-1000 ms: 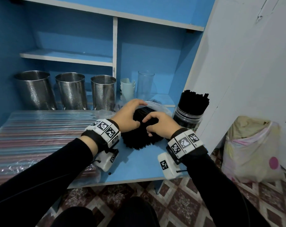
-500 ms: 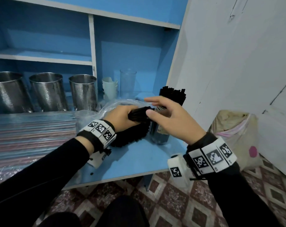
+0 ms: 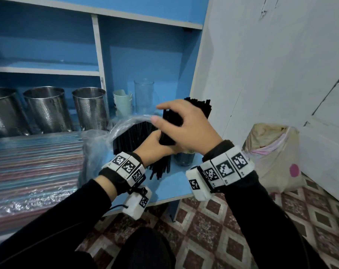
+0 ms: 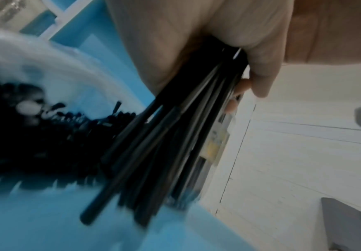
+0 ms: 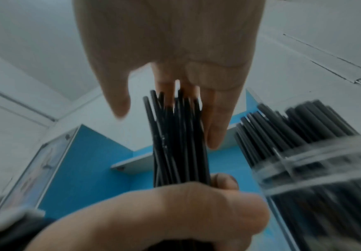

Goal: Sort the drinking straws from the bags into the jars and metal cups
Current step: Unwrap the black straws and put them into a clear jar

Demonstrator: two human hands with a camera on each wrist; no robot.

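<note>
My left hand grips a bundle of black straws and holds it nearly upright above the blue tabletop. My right hand lies over the bundle's top with straight fingers, thumb spread apart. The right wrist view shows the same bundle rising from the left fist toward the right fingers. Behind the hands stands a clear jar packed with black straws. An open plastic bag of black straws lies left of the hands.
Three perforated metal cups line the back left. An empty glass jar and white cups stand behind the bag. A sealed bag of striped straws covers the left tabletop. A full plastic sack sits on the floor.
Both hands left the pile in the bag. The left hand lifted out a bundle and turned it upright; the right hand came up over its top. The head view swung right.
</note>
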